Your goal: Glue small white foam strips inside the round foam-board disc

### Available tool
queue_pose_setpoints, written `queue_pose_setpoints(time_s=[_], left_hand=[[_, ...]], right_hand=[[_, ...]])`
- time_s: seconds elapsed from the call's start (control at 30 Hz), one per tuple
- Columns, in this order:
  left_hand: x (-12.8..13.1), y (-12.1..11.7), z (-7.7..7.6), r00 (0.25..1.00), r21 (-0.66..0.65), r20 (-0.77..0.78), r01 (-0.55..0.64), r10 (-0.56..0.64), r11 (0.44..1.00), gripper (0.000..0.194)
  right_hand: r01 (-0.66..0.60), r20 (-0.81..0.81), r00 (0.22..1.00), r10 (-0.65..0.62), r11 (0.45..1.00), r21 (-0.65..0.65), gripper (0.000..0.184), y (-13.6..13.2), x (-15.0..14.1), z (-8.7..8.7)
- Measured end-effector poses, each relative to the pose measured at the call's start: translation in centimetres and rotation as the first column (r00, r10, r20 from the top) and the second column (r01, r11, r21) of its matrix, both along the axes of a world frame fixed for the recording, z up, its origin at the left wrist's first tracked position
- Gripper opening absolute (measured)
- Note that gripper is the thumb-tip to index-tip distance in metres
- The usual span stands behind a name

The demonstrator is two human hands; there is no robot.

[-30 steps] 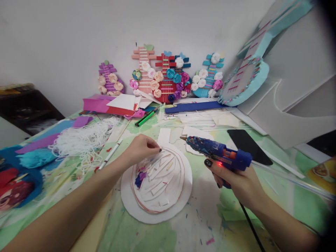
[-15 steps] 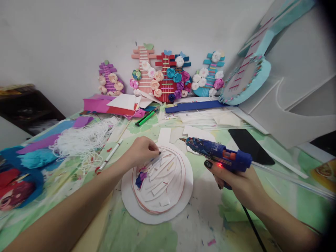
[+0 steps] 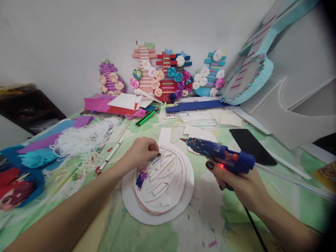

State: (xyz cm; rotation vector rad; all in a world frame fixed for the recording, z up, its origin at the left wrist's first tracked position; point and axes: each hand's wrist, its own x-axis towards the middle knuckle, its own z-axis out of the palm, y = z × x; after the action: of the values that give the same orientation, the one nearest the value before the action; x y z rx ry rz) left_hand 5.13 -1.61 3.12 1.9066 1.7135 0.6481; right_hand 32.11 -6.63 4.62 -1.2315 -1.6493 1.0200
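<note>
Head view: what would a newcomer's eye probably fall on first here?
Likely the colourful, flowered guitar shapes along the back wall. Next, right of centre, the blue glue gun with its red light, in the right hand; nearer centre, the left hand is over a round-bodied white cutout.

left fingers (image 3: 153,144): anything pinched too small to tell | glue gun (image 3: 210,149): grip mostly hidden by right hand (image 3: 240,183) | cord (image 3: 254,224): cut off, near side of counter (image 3: 206,210) | turquoise guitar (image 3: 263,79), far right corner: neck top cut off
</note>
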Motion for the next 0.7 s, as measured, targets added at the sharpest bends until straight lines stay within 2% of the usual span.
queue_pose_setpoints(time_s=[0.1, 0.27, 0.4, 0.7], left_hand=[[-0.1, -0.09, 0.31, 0.999, -0.021, 0.032, 0.04, -0.039, 0.999, 0.014], [-0.17, 0.02, 0.81, 0.99, 0.073, 0.03, 0.137, -0.139, 0.988, 0.029], [-0.25, 0.29, 0.59, 0.981, 0.086, 0.057, 0.183, -0.188, 0.979, 0.032], [-0.52, 0.63, 0.16, 0.953, 0.098, -0.01, 0.303, -0.303, 0.948, 0.033]], right_hand=[[-0.005, 0.008, 1.0, 0.005, 1.0, -0.003, 0.037, 0.03, 0.01, 0.03], [0.002, 0.02, 1.0, -0.002, 1.0, -0.014, 0.037, 0.03, 0.07, 0.02], [0.006, 0.019, 1.0, -0.006, 1.0, -0.012, 0.037, 0.02, 0.12, 0.02], [0.019, 0.006, 1.0, -0.019, 1.0, -0.012, 0.036, 0.06, 0.01, 0.1]])
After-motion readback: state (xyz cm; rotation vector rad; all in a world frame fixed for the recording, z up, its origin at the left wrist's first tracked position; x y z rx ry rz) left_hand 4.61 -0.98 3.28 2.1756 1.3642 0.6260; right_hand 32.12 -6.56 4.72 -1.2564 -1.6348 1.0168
